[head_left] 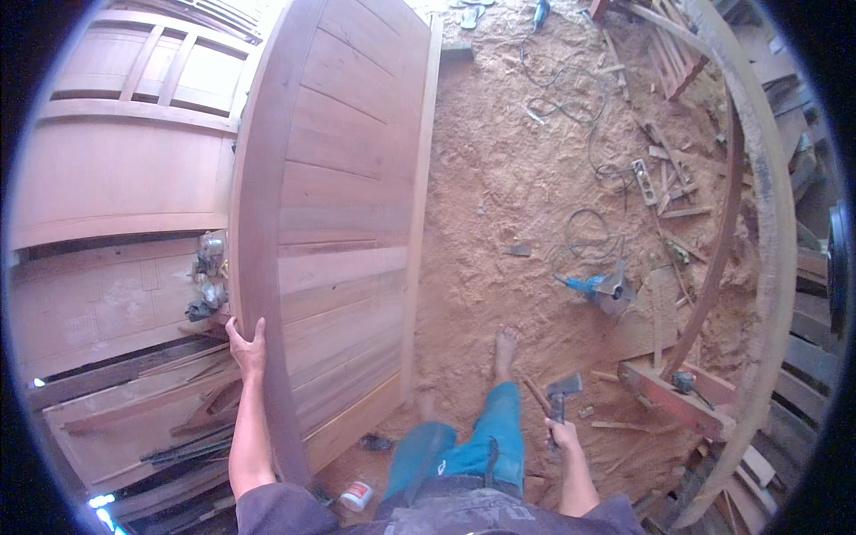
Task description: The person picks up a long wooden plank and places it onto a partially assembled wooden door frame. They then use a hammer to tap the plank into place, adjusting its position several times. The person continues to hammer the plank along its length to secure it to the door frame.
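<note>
A large paneled wooden door [352, 178] stands on its edge to my left, its grooved face turned toward the middle. My left hand [247, 343] grips its near left edge, with thumb and fingers spread over the wood. Low on the right, my right hand [562, 434] is closed around the dark handle of a hatchet [564, 385], whose grey blade points up and away from me. A thin reddish stick [536, 392] shows beside the hatchet; whether it touches my hand, I cannot tell.
Sawdust covers the floor [481, 160]. A blue power tool [588, 285] with a trailing cord lies ahead to the right, near a power strip [643, 183]. A curved timber [767, 196] arches along the right. A white tub [357, 496] sits by my leg. Framed panels [134, 169] stand left.
</note>
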### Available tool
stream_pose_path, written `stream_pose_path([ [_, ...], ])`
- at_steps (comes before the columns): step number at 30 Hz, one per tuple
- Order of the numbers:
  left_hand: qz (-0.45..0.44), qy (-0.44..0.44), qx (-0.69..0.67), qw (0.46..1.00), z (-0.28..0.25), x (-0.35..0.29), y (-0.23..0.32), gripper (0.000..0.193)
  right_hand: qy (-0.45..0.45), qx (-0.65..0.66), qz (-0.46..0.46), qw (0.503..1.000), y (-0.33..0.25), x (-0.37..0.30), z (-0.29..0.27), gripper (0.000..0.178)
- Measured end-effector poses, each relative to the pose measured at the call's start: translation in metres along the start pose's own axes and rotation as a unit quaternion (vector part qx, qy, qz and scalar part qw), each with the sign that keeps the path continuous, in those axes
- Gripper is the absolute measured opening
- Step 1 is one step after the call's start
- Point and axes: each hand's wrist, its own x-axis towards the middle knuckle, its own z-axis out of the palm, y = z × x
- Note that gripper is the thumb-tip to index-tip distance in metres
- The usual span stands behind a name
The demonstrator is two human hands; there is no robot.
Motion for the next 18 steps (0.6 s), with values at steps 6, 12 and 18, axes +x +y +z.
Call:
stream_pose_path([
  [6, -0.036, -0.077, 0.207, 0.975, -0.027, 0.002, 0.054, 0.075, 0.014, -0.128, -0.104, 0.986, -0.093, -0.042, 0.028, 0.025],
  [12, -0.014, -0.048, 0.163, 0.985, -0.017, 0.0, -0.028, 0.088, 0.019, -0.151, -0.114, 0.982, -0.12, -0.068, 0.058, 0.025],
  [18, -0.003, -0.102, 0.087, 0.991, -0.008, 0.004, -0.016, 0.1, 0.117, -0.139, -0.061, 0.981, -0.086, -0.096, 0.055, 0.027],
])
